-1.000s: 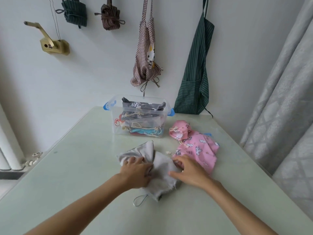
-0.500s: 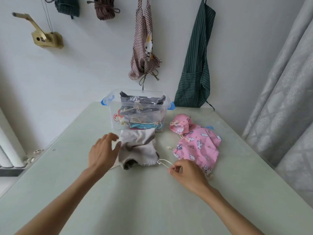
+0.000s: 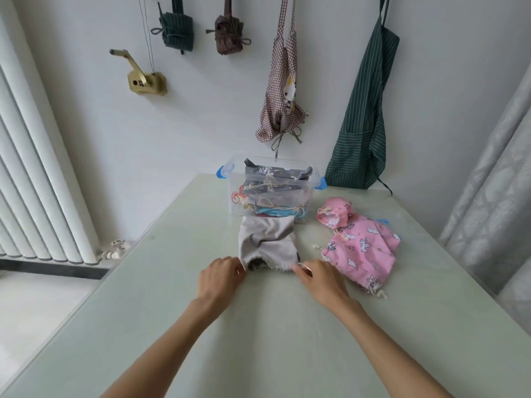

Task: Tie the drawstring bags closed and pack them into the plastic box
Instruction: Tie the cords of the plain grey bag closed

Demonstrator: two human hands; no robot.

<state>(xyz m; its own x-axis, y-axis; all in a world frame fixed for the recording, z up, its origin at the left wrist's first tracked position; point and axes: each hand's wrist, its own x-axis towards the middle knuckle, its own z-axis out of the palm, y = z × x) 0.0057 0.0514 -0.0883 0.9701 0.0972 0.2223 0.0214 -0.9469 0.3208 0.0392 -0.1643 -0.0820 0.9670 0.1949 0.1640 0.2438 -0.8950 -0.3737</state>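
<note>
Hands flank the grey bag: my left hand pinches its near-left mouth corner, my right hand pinches the cord loop near-right; the bag's length runs toward the far plastic box.

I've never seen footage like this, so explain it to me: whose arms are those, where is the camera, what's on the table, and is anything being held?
The camera sits on a person's head, looking down at their own hands. On the pale green table lies a grey drawstring bag. The left hand pinches its gathered mouth at one side; the right hand pinches the white cord at the other. Behind stands a clear plastic box holding packed bags, and to the right lie pink bags. Aprons hang on the wall.
</note>
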